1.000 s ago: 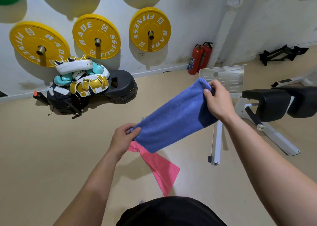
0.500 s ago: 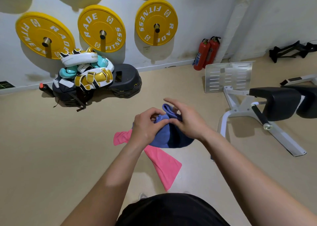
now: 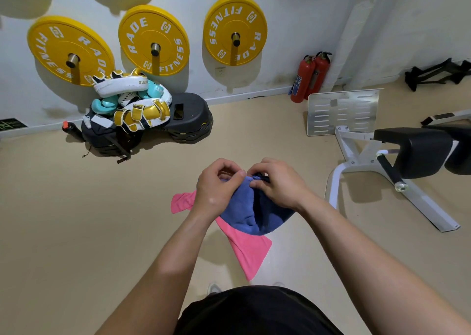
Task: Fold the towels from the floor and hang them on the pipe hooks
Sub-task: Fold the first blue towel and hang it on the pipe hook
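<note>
A blue towel point(image 3: 248, 211) hangs doubled over in front of me, its top edges gathered between both hands. My left hand point(image 3: 216, 184) pinches the towel's upper left edge with thumb and fingers. My right hand point(image 3: 276, 182) pinches the upper right edge, close beside the left hand. A pink towel point(image 3: 248, 252) lies flat on the beige floor below, partly hidden by the blue towel and my left wrist. No pipe hooks are in view.
Yellow weight plates point(image 3: 153, 40) hang on the white wall. Boxing pads and a bag point(image 3: 130, 110) are piled on a black step by the wall. Two red fire extinguishers point(image 3: 309, 76) stand by a white pipe point(image 3: 349, 34). A workout bench point(image 3: 413, 151) stands to the right.
My hands came together from wide apart, folding the stretched blue towel in half. It now hangs as a short pouch, and both hands have shifted their pinch on its top edges.
</note>
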